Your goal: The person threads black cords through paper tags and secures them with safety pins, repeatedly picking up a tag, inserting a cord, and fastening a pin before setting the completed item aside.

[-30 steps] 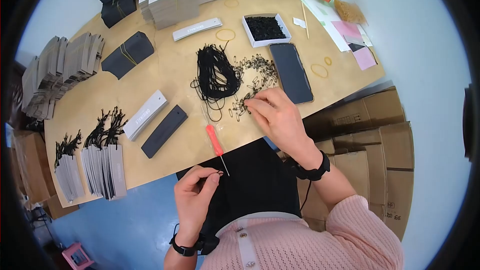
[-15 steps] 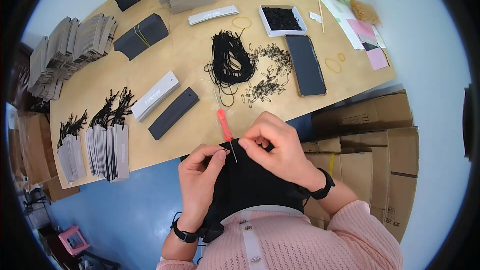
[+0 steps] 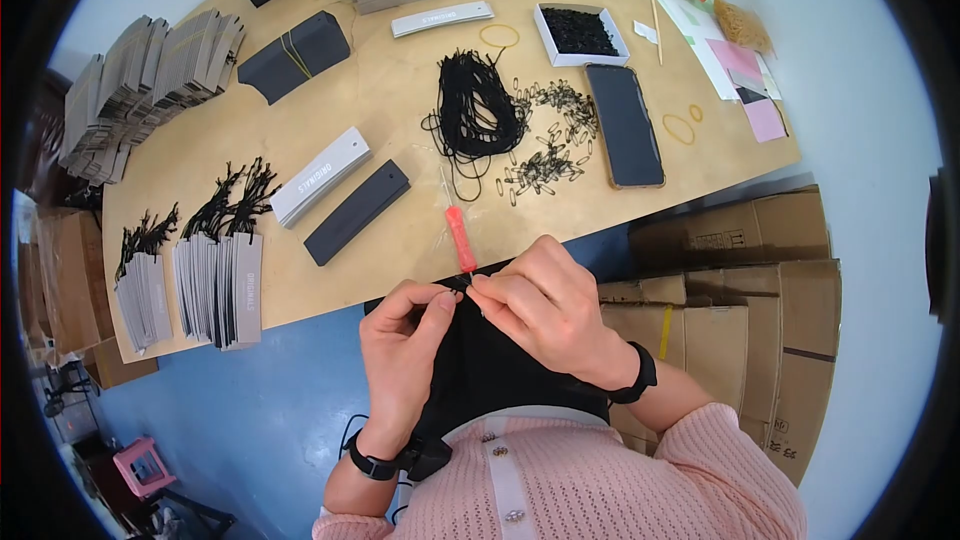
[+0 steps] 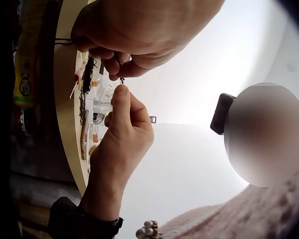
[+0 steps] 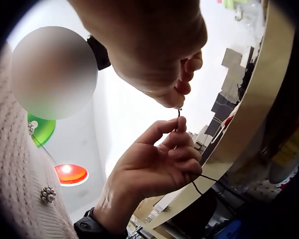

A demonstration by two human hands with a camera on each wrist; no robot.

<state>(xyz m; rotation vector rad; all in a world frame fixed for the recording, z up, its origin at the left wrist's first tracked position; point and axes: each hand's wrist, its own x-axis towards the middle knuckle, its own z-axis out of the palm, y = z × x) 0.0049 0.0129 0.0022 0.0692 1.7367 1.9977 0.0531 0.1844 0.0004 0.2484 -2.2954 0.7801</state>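
My left hand (image 3: 405,335) pinches a thin black cord (image 5: 204,176) between thumb and forefinger; loose ends trail below that hand in the right wrist view. Right beside it my right hand (image 3: 550,315) pinches a tiny safety pin (image 4: 122,81), mostly hidden by the fingertips. Both sets of fingertips meet in front of the table edge, over the dark lap. Close above them lies a red-handled tool (image 3: 460,238) with a thin metal shaft. Farther back are a bundle of black cords (image 3: 478,110) and a scattered heap of small safety pins (image 3: 548,168).
A phone (image 3: 625,125) lies right of the pins, below a white box (image 3: 622,48) of small black pieces. Grey tags with black cords (image 3: 215,290) are at left, near white tags (image 3: 320,177) and dark tags (image 3: 357,212). Cardboard boxes (image 3: 725,235) stand at right.
My right hand has left the pin heap and moved down and left to meet the left hand's fingertips. The left hand keeps its pinch. The head view has shifted slightly.
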